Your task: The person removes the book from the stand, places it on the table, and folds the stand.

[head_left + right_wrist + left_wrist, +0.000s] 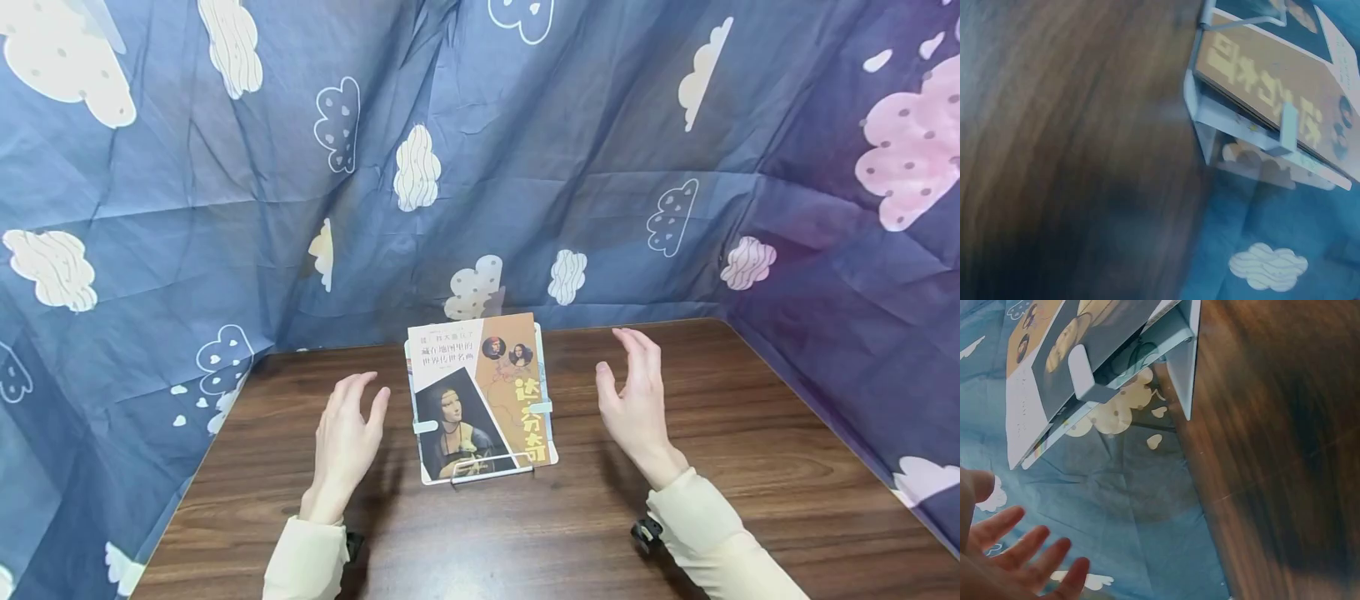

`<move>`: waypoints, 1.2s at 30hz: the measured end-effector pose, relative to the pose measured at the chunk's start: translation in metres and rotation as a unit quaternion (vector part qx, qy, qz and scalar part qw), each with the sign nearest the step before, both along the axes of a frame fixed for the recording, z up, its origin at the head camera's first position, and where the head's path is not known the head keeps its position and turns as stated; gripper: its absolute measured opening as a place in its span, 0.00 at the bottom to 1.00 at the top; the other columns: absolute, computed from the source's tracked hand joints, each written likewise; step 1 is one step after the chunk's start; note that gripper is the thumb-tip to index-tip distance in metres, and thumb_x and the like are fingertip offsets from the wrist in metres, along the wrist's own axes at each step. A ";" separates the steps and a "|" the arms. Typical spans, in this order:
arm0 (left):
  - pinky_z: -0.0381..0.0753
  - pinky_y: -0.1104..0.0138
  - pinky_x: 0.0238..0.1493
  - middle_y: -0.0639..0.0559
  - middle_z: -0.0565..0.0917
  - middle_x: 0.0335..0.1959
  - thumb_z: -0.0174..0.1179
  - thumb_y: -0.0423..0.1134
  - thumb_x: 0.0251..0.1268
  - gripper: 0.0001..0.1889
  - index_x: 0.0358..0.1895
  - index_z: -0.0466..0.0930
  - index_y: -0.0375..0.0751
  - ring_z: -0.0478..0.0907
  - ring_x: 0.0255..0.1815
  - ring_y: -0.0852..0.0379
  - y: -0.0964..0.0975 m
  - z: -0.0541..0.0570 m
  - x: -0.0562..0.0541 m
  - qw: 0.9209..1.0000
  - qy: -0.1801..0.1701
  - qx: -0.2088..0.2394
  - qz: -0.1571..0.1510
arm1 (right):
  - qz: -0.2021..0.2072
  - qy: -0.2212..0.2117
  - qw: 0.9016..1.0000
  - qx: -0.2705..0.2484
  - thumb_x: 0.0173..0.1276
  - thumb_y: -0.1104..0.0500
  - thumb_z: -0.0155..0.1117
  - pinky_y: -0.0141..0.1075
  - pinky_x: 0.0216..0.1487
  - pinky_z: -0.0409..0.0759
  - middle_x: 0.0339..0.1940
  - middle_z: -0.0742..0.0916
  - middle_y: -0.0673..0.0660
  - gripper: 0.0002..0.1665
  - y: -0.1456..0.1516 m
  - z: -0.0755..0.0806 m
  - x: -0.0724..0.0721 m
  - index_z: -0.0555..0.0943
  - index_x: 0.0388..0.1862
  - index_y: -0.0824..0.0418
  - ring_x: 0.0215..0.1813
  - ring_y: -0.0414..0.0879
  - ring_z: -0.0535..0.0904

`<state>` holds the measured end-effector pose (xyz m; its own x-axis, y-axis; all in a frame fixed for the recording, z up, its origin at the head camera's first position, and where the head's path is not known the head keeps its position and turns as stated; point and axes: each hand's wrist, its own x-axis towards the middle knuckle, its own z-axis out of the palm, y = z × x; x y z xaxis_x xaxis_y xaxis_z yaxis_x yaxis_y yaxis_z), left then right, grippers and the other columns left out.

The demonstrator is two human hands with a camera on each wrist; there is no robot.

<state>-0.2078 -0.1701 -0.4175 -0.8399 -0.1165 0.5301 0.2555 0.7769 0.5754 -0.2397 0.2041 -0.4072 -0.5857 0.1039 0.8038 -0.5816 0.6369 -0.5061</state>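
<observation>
1. The book (474,396) stands between the left and right fingertips, touching neither hand, leaning back slightly. Its cover is split by slanting lines: white with dark characters at the upper left, a dark painted portrait with a pale animal below, and an orange-brown panel on the side nearer the right fingers, bearing large yellow characters and two small round portraits.
2. Behind it is a pale blue-white book stand (1232,119); one clip overlaps the cover's edge towards each hand, and a wire bar (491,468) crosses its bottom edge.
3. The left hand (347,442) is just beside the book, fingers loosely bent and slightly spread, thumb apart, holding nothing.
4. The right hand (636,404) is farther off on the other side, its thumb apart and fingers gently bent, also holding nothing.
5. Beneath the hands lies a brown wood-grain table (750,433).
6. Beyond the fingertips hangs a blue cloud-patterned curtain (540,125).
</observation>
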 end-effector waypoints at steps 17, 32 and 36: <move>0.77 0.61 0.32 0.50 0.85 0.35 0.61 0.35 0.68 0.05 0.43 0.84 0.41 0.80 0.31 0.56 0.022 -0.009 -0.019 0.996 0.055 0.069 -0.034 | 0.090 -0.040 0.995 0.005 0.64 0.73 0.57 0.39 0.50 0.74 0.52 0.76 0.64 0.28 -0.040 -0.023 -0.015 0.68 0.64 0.68 0.52 0.53 0.75; 0.79 0.64 0.32 0.49 0.85 0.33 0.63 0.31 0.65 0.06 0.43 0.82 0.37 0.82 0.31 0.55 0.035 -0.013 -0.026 0.988 0.029 0.141 -0.058 | 0.087 -0.241 0.961 -0.106 0.68 0.66 0.60 0.43 0.50 0.77 0.48 0.77 0.62 0.21 -0.058 -0.015 -0.022 0.71 0.59 0.66 0.49 0.51 0.75; 0.79 0.65 0.31 0.49 0.85 0.32 0.63 0.31 0.65 0.06 0.44 0.82 0.38 0.82 0.30 0.55 0.038 -0.013 -0.027 0.987 0.018 0.150 -0.056 | 0.070 -0.239 0.963 -0.099 0.66 0.66 0.61 0.44 0.51 0.73 0.47 0.79 0.62 0.21 -0.061 -0.014 -0.025 0.72 0.58 0.66 0.48 0.54 0.76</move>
